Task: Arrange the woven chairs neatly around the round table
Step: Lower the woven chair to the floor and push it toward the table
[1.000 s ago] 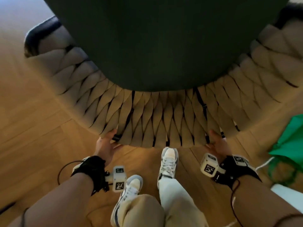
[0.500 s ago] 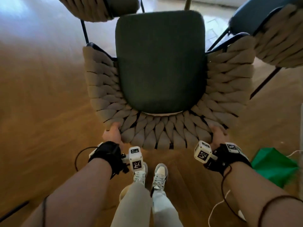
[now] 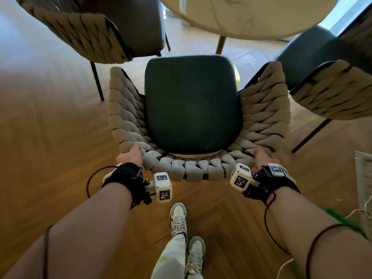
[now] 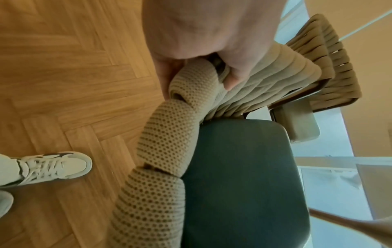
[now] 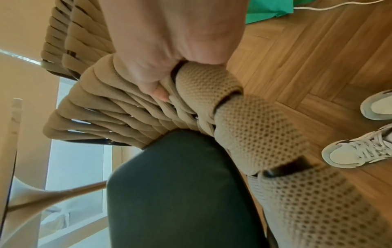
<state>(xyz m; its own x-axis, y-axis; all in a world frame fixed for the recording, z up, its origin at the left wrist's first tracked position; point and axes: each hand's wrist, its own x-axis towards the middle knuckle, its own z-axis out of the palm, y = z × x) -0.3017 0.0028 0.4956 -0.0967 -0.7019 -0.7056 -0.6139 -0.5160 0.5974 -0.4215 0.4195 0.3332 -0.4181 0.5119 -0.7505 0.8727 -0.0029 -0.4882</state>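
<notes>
A woven chair point(image 3: 263, 109) with a dark green seat cushion point(image 3: 191, 101) stands right in front of me, its open side facing the round pale table point(image 3: 247, 15) at the top. My left hand point(image 3: 130, 156) grips the beige woven backrest rim at its left rear corner, seen close in the left wrist view point(image 4: 197, 55). My right hand point(image 3: 260, 158) grips the rim at the right rear corner point(image 5: 161, 67). Both thumbs curl over the woven bands point(image 4: 165, 137). The fingers under the rim are hidden.
A second woven chair point(image 3: 86, 31) stands to the upper left and a third point(image 3: 330, 85) to the right, both close beside the held chair. A table leg point(image 3: 220, 45) stands just past the seat. My feet point(image 3: 179, 218) are on the herringbone floor. A green bag point(image 5: 269, 8) and white cable lie at right.
The chair has moved away from me toward the table, and the table and both neighbouring chairs have come into view. Both hands keep their hold on the backrest rim.
</notes>
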